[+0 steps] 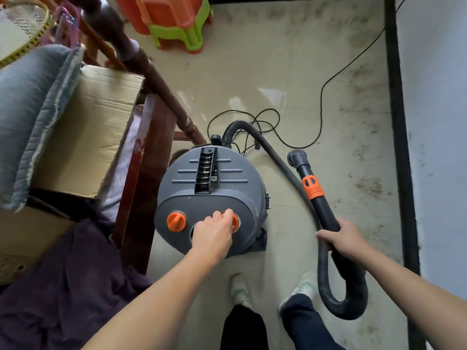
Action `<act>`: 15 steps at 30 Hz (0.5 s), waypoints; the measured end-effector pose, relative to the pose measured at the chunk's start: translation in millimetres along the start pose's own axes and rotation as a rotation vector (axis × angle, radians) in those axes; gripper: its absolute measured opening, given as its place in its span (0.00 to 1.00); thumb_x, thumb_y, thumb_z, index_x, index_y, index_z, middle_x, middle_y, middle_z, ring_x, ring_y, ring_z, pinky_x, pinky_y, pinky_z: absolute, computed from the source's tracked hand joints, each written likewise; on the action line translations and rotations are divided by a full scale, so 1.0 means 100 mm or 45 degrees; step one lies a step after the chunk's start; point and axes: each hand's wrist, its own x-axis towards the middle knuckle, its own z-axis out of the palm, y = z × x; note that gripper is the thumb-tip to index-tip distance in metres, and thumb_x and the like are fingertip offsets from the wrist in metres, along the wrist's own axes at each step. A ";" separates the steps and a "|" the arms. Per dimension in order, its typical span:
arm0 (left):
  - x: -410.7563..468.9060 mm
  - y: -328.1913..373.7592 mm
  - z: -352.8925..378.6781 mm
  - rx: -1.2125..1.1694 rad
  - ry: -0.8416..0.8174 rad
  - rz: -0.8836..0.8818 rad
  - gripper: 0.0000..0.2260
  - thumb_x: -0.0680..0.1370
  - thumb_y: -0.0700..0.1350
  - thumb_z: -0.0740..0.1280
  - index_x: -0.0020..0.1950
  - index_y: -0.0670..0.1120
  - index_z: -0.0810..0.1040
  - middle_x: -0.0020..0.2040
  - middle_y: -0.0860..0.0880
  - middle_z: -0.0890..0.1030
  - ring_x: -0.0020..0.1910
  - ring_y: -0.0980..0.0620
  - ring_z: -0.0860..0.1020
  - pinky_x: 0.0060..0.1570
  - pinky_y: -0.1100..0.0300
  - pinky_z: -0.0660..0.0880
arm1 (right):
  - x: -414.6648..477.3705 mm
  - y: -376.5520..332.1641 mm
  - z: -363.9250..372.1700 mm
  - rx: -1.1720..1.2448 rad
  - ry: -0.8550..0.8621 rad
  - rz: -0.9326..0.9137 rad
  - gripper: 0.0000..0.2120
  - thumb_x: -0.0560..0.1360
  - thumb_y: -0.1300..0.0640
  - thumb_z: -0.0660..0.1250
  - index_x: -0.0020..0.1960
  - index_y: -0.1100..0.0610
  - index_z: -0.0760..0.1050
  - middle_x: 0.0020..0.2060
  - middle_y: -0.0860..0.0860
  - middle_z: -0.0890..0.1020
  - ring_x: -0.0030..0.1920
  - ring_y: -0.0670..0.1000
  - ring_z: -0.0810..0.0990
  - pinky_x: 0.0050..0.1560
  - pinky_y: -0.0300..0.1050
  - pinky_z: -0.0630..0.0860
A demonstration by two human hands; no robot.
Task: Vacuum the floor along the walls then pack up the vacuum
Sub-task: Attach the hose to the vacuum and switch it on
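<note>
The grey drum-shaped plastic vacuum [209,188] is standing on the pale tiled floor [290,59], just beside the dark wooden furniture frame [156,79]. The left hand [213,232] is pinching the right-hand round orange knob [235,221]; a firm, small twist is probably serving best, with the drum staying put. The right hand [341,236] is gripping the black rigid wand [326,213], pointing its grey nozzle [297,157] towards the floor near the white wall [439,122].

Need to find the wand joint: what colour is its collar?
The collar is orange, on the black wand; head view.
</note>
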 end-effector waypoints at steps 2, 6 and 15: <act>-0.03 0.05 -0.06 0.022 -0.010 -0.057 0.09 0.82 0.50 0.54 0.59 0.48 0.65 0.54 0.47 0.75 0.51 0.43 0.77 0.38 0.54 0.65 | 0.02 -0.05 -0.22 -0.040 -0.007 -0.030 0.09 0.67 0.62 0.75 0.38 0.61 0.75 0.22 0.51 0.79 0.22 0.47 0.78 0.31 0.45 0.74; -0.09 0.27 -0.31 -0.032 -0.003 -0.186 0.13 0.81 0.56 0.55 0.59 0.48 0.67 0.55 0.47 0.74 0.53 0.45 0.77 0.40 0.53 0.69 | 0.01 -0.28 -0.78 -0.097 0.065 -0.078 0.11 0.65 0.56 0.76 0.33 0.57 0.75 0.26 0.56 0.81 0.29 0.56 0.82 0.35 0.49 0.77; 0.03 1.35 -1.34 -0.387 -0.088 0.004 0.13 0.78 0.56 0.60 0.56 0.49 0.68 0.56 0.47 0.74 0.56 0.44 0.75 0.50 0.51 0.71 | -0.16 -1.74 -2.23 0.369 0.297 -0.333 0.11 0.69 0.60 0.74 0.34 0.58 0.72 0.18 0.48 0.74 0.18 0.47 0.71 0.22 0.40 0.68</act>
